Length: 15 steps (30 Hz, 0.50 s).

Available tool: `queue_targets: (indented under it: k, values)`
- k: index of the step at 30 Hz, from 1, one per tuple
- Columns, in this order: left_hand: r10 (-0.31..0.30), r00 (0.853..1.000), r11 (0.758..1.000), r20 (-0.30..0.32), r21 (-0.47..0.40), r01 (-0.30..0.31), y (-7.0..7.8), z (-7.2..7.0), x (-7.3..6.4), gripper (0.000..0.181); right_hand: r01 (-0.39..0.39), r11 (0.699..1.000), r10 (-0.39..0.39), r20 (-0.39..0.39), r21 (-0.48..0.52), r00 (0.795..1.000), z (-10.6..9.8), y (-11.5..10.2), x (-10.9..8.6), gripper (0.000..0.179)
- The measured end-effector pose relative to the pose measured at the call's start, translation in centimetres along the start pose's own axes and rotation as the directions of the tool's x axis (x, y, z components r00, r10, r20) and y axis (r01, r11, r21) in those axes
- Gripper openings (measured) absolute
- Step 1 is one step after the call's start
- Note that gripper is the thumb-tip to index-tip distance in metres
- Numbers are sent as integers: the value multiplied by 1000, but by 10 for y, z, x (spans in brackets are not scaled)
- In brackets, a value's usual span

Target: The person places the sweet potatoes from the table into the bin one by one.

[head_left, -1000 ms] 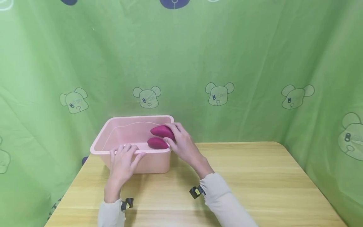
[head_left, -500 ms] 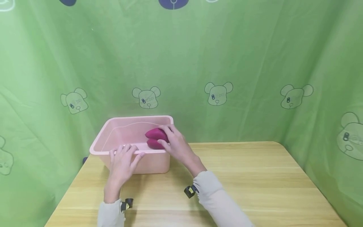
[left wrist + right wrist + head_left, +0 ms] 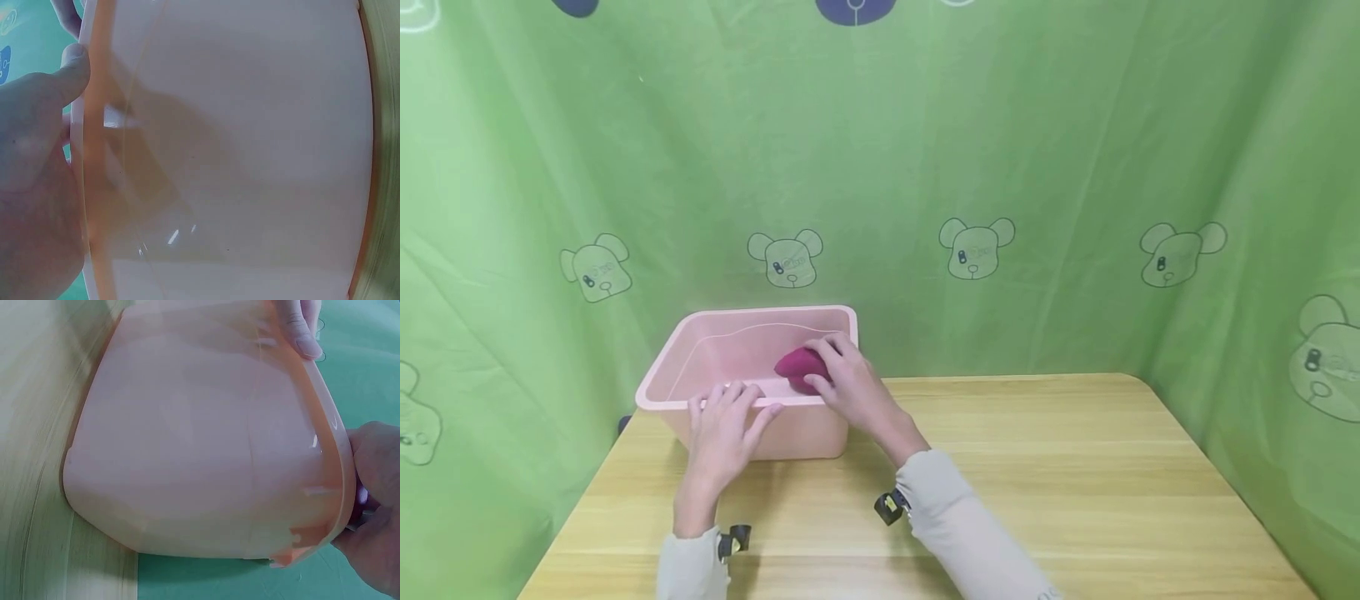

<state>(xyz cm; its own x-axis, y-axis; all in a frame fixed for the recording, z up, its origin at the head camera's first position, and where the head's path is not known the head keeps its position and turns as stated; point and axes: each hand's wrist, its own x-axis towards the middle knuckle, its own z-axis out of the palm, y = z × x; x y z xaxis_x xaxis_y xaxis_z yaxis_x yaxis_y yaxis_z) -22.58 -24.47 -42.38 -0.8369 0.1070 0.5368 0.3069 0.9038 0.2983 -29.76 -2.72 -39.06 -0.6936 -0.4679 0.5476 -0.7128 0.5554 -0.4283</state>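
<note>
In the head view, a pink plastic bin stands on the wooden table. My left hand holds its near rim, fingers hooked over the edge; the left wrist view shows the thumb against that rim. Reaching over the bin's right side, my right hand grips a smooth magenta thing with a pointed tip that faces left. A darker magenta part shows just beneath it, largely covered. The fingers hide the right end of it. In the right wrist view, my right hand is beside the bin's rim.
Wooden tabletop extends to the right of the bin and in front of it. A green curtain printed with bear heads hangs behind the table and along both sides.
My right hand has moved left and slightly down into the bin with the upper magenta thing. The two magenta shapes, apart earlier, now overlap. My left hand stays on the rim.
</note>
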Motion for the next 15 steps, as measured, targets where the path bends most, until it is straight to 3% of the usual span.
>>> queue_targets:
  k: [15]
  values:
    - [5, 1000, 1000, -6, -2, -5, 1, 0, -1, 31, -37, 999, 36, 43, 28, 998, 6, -6, -1, 44]
